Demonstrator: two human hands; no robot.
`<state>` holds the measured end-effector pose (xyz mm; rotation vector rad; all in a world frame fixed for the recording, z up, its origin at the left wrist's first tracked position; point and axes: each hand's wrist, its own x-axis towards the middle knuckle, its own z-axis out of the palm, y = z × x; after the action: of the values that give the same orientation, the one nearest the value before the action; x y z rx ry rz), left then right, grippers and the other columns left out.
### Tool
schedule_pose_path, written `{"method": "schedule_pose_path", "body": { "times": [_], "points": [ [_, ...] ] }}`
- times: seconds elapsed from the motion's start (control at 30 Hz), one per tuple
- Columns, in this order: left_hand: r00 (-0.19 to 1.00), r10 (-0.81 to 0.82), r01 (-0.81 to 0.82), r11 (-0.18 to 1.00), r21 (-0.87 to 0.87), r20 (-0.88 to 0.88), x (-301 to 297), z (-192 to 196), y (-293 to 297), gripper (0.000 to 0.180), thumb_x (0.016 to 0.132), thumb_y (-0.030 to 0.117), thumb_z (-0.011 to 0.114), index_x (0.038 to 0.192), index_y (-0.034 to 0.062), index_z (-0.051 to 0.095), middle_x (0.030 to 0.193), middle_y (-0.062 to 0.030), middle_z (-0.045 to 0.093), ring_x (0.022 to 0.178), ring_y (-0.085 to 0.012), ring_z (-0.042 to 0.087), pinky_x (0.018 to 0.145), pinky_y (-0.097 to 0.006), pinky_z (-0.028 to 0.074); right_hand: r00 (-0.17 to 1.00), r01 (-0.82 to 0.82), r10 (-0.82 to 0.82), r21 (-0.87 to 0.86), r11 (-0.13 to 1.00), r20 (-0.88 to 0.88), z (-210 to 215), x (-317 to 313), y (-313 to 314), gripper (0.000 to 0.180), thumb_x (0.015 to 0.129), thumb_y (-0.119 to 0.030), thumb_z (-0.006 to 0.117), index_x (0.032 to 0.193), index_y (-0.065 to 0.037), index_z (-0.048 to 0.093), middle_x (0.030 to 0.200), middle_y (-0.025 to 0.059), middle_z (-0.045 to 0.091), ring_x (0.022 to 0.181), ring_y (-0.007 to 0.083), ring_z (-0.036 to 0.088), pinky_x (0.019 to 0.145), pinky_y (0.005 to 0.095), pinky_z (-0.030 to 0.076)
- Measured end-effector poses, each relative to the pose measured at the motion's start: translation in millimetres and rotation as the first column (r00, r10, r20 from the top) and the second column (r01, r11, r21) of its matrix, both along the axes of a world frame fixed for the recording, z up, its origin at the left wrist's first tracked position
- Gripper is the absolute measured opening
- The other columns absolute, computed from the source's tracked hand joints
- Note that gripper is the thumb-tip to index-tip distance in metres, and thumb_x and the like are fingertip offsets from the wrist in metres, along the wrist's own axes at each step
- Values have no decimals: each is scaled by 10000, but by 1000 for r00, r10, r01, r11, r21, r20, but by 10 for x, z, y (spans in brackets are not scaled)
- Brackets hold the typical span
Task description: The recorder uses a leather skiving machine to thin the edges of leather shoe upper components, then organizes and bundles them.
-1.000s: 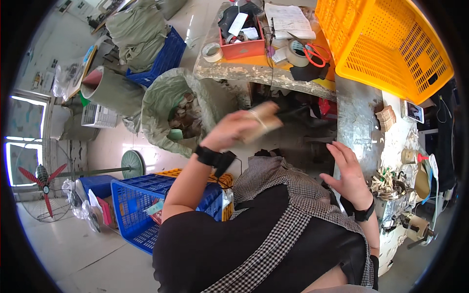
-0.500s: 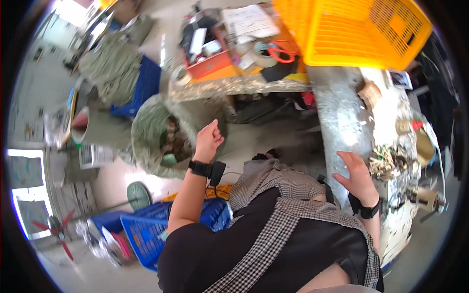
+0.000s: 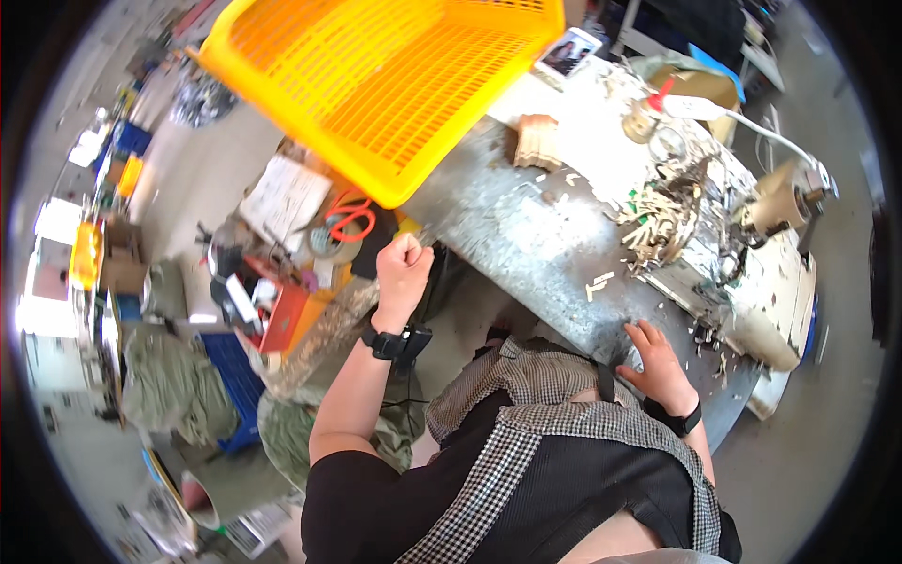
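My left hand (image 3: 402,282) is closed with its fingers curled in. It hovers near the left end of a grey metal workbench (image 3: 489,211), and whatever it may hold is hidden. Over the bench's front edge is my right hand (image 3: 660,365), its fingers spread and nothing in them. Beyond it, a heap of small pale sticks (image 3: 648,218) lies beside a dusty machine (image 3: 752,287). A few loose pale pieces (image 3: 598,285) rest on the metal in front of the machine. A ribbed tan stack (image 3: 537,143) sits farther back.
A big yellow plastic crate (image 3: 376,103) fills the far left of the bench. Beside it a side table holds orange scissors (image 3: 351,218), tape (image 3: 326,242), papers (image 3: 285,200) and a red box (image 3: 284,315). A phone (image 3: 568,52) and a white cable (image 3: 766,139) are at the back.
My view and body have turned right, so the workbench now lies in front of me. My left hand, still closed, has come from near the green sack to the bench; my right stays open.
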<state>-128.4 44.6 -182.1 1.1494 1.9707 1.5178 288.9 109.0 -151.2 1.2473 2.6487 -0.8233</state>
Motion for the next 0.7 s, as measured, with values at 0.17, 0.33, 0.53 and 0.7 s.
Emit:
{"method": "schedule_pose_path", "body": {
  "times": [0.17, 0.33, 0.53, 0.7],
  "points": [
    [949, -284, 280, 959, -49, -135, 183, 36, 963, 273, 790, 131, 739, 973, 51, 553, 856, -24, 550, 746, -118, 529, 666, -251, 442, 975, 221, -220, -44, 974, 29, -346, 256, -353, 850, 676, -162, 802, 1396, -15, 375, 1496, 279, 241, 1366, 447, 272, 1095, 488, 313],
    [763, -447, 372, 894, -249, -466, 398, 5, 1721, 690, 759, 348, 776, 1319, 78, 478, 1286, -273, 455, 1205, -411, 444, 1006, -443, 387, 927, 375, -374, -99, 922, 34, -346, 90, -418, 871, 679, -148, 796, 1412, -18, 344, 1531, 252, 162, 1410, 441, 185, 1105, 567, 261],
    [645, -574, 356, 810, -466, -505, 637, 9, 2305, 910, 702, 450, 797, 1431, 115, 368, 1445, -407, 139, 1278, -566, 311, 1048, -514, 351, 866, 497, -499, -153, 854, 34, -292, -24, -383, 850, 700, -154, 785, 1417, -30, 345, 1543, 221, 157, 1416, 435, 174, 1101, 600, 240],
    [668, -570, 288, 791, -540, -478, 627, -116, 2485, 909, 692, 349, 799, 1447, 157, 329, 1468, -389, 79, 1267, -584, 311, 1037, -516, 368, 818, 567, -575, -196, 800, 18, -293, -36, -369, 827, 697, -145, 787, 1410, -46, 380, 1553, 213, 169, 1425, 411, 185, 1127, 541, 217]
  ]
}}
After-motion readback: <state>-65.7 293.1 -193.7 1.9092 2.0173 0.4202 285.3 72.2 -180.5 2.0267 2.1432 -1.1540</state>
